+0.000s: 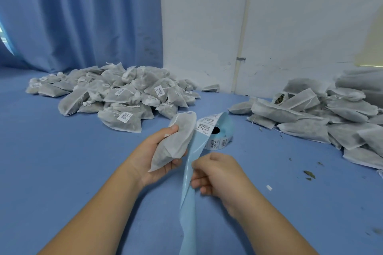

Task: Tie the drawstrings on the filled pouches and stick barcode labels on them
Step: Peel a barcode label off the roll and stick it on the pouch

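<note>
One labelled heap [124, 95]; one unlabelled heap [310, 116]; one held pouch [176, 143]; one label roll [218, 142].

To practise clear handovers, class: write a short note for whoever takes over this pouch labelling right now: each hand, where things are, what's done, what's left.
Left hand grips a filled pouch, no label showing.
Right hand pinches the blue backing strip from the label roll, which lies on the table just beyond.
Done: labelled pile, back left.
Left: label the held pouch (cannot tell if its drawstring is tied), then the unlabelled pile on the right.
</note>
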Motion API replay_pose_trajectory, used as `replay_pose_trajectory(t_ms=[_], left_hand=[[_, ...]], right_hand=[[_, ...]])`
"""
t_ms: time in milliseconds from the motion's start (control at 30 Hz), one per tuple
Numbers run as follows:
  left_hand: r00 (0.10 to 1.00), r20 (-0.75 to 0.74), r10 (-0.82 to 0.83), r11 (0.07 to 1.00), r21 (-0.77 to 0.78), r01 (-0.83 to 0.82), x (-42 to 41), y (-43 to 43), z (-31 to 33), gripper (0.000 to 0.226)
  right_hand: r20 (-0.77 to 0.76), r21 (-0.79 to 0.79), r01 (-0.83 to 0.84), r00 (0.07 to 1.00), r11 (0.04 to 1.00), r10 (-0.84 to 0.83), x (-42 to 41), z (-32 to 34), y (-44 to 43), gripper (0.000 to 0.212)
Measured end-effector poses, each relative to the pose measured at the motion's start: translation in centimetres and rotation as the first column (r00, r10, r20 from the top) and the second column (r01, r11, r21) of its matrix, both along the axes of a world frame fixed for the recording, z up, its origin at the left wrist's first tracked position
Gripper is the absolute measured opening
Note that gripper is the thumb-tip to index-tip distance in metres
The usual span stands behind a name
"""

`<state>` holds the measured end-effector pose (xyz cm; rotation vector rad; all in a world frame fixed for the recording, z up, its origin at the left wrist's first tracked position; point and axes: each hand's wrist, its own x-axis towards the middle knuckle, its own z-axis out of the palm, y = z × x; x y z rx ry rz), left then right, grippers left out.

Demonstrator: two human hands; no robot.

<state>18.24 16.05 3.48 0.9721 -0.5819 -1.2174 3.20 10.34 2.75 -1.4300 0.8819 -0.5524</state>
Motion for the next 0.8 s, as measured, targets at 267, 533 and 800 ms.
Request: replay_pose_trajectory(t_ms=[267,533,800], left_hand=[[1.0,-0.007,-0.003,0.998,-0.06,0.003,0.5,-0.1,0.2,0.015],[0.997,0.052,-0.06,0.997,-0.041,0.062,0.1,-0.3,0.2,0.019],[0.982,0.187,-0.03,0.999,-0.028,0.036,0.3,-0.5,-0.3,0.02]], right_hand=[[0.01,-0.789,0.211,0.944,0.577,-0.331,0.1,1.4,-1.3,0.009],[-0.2,-0.963,-0.139,0.942,0.229,-0.27,0.7,3.5,-3.8,0.016],[-0.232,-0.927,-0.121,0.929,0.354,-0.29,1.1,2.9,-4.0,0.019]])
